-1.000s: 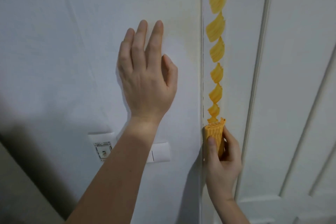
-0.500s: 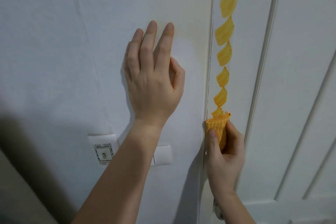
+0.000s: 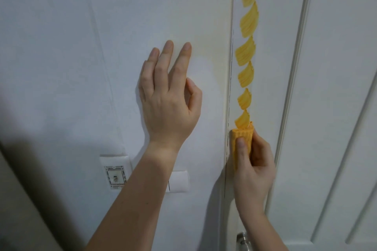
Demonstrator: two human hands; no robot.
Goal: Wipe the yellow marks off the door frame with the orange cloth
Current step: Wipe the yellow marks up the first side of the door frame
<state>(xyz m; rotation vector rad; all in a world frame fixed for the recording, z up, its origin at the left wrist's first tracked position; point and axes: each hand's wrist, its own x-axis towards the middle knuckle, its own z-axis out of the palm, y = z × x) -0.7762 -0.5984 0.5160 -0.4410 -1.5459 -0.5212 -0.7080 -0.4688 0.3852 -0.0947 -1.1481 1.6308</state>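
Note:
A column of several yellow marks runs down the white door frame, from the top edge to just above my right hand. My right hand grips a folded orange cloth and presses it against the frame, its top edge touching the lowest yellow mark. My left hand rests flat on the white wall left of the frame, fingers spread, holding nothing.
A white light switch and a socket with an exposed insert sit on the wall below my left forearm. A metal door handle shows at the bottom under my right arm. The panelled white door fills the right side.
The orange cloth in my right hand has slid a little upward over the lowest yellow mark, leaving fewer marks above it. My left hand stays on the wall.

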